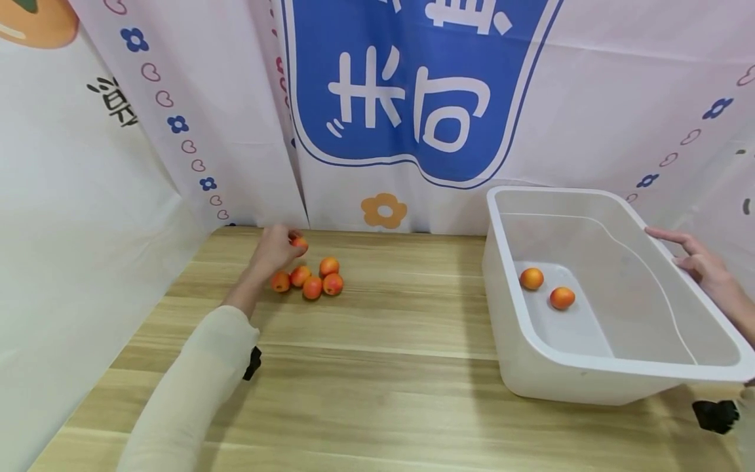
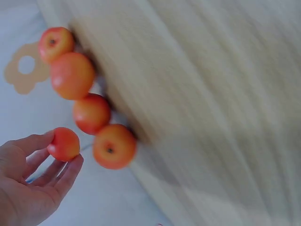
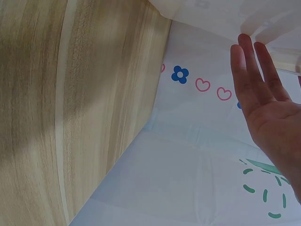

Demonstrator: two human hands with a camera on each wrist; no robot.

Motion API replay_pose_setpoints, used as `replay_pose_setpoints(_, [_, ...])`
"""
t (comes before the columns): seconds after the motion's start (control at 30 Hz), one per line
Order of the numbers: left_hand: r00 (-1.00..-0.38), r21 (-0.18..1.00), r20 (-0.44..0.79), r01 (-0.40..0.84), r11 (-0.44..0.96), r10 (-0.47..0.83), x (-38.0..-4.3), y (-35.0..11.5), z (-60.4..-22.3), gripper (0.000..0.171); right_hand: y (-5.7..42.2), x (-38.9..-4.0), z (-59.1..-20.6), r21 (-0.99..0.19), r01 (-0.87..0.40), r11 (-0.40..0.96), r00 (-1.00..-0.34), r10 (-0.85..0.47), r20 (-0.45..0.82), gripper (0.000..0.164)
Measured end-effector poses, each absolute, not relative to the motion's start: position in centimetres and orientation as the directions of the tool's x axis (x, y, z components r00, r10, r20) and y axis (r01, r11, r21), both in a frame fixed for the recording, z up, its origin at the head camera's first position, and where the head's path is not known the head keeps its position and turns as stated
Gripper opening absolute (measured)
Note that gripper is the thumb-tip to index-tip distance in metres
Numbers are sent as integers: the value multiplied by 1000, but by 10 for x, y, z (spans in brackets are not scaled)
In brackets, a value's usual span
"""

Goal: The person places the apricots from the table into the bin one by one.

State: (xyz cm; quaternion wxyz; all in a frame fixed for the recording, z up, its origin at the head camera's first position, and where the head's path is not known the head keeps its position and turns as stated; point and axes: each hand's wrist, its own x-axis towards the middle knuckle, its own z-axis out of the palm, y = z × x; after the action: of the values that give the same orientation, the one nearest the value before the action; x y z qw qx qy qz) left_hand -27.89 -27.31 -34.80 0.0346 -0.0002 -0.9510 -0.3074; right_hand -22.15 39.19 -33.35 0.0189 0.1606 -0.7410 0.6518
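My left hand [image 1: 275, 250] pinches a small red-orange apple [image 2: 64, 145] between thumb and fingertips, near the back edge of the table. Just in front of it and to its right, several more small apples [image 1: 312, 287] sit in a loose cluster on the wood. At the right stands a white plastic bin [image 1: 504, 314] with two apples [image 1: 562, 298] lying on its floor. My right hand [image 1: 710, 272] is at the bin's right rim. Its fingers [image 3: 250, 66] look extended in the right wrist view, fingertips right at the bin's outer wall.
The wooden table [image 1: 366, 387] stretches between the cluster and the bin. A white printed cloth [image 1: 248, 151] with a blue sign pattern hangs along the back, and light cloth also covers the left side. A black band [image 1: 252, 364] is on the left sleeve.
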Motion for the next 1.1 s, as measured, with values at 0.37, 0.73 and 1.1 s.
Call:
replay_pose_setpoints(0.37, [-998, 730, 43, 62, 681, 45, -278, -238, -330, 43, 394, -223, -335, -959, -269, 84, -943, -227, 244, 61])
replay_pose_setpoints(0.73, [-994, 833, 54, 96, 544, 94, -275, -202, -313, 38, 392, -222, -333, -958, -267, 109, -946, -221, 238, 60])
replay_pose_setpoints(1.1, [-977, 858, 125, 194, 475, 172, -279, -167, -305, 38, 393, -223, -334, -959, -277, 56, -937, -239, 256, 62])
